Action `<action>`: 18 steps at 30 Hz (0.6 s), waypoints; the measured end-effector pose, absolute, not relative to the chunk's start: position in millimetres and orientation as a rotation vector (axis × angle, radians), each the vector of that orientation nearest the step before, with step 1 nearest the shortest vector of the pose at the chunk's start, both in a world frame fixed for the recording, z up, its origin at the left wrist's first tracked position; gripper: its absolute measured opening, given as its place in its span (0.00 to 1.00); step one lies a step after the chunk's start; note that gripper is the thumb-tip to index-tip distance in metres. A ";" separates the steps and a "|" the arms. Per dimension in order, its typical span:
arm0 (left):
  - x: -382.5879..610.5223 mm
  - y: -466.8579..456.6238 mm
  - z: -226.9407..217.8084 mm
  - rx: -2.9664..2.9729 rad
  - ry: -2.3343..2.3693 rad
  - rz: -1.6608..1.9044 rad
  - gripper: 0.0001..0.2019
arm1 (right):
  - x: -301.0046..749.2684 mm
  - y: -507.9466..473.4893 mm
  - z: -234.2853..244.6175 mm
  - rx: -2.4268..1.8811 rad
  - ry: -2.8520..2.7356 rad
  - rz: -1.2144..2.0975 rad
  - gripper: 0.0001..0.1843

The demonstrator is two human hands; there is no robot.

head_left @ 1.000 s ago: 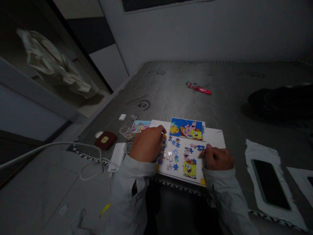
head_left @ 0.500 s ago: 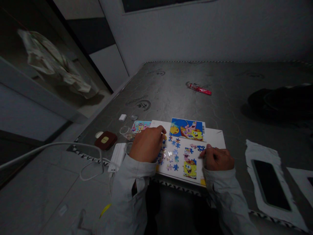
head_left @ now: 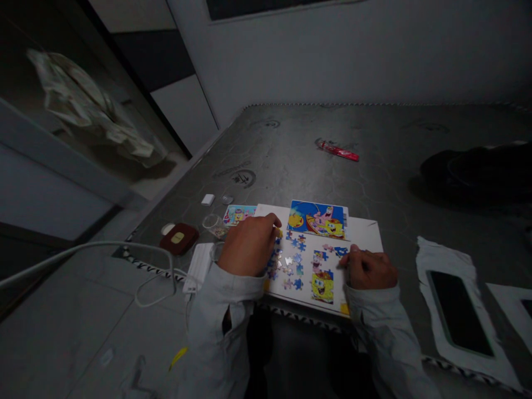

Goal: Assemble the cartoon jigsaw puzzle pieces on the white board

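My left hand (head_left: 248,244) hangs over the left side of a white board (head_left: 366,235), fingers bent down and closed. Its fingertips are mostly hidden, so what they hold does not show. Loose jigsaw pieces (head_left: 287,261) lie beside it in rough rows. My right hand (head_left: 371,269) rests at the board's right side with curled fingers, close to a blue puzzle piece (head_left: 341,251); anything in its grip is hidden. Between the hands lies a joined puzzle section (head_left: 322,285) with a yellow cartoon face. A blue picture card (head_left: 319,218) lies at the board's far edge.
Left of the board are a clear cup (head_left: 214,224), a brown case (head_left: 179,239), a white power strip (head_left: 199,269) with a cable and a small white block (head_left: 208,199). A phone (head_left: 460,313) lies right on white material. A red packet (head_left: 339,152) lies farther back.
The view has shifted very slightly. Both hands and the puzzle pieces stay practically where they were.
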State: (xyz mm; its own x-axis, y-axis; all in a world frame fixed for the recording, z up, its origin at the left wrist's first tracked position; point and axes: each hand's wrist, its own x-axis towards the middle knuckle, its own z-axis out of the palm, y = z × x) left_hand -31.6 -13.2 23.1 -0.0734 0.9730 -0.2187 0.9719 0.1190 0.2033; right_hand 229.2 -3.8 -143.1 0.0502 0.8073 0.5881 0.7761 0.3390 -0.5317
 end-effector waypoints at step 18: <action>-31.2 -12.1 22.0 1.938 2.069 0.039 0.14 | 227.2 -6.4 -138.9 -1.438 -1.702 0.063 0.32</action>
State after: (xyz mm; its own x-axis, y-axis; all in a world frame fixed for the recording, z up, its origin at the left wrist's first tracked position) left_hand -31.2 -12.1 22.0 -0.0405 0.9786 -0.2016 0.9703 0.0866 0.2257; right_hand 227.2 -6.4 -138.9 0.0592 0.8160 0.5750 0.7715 0.3281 -0.5451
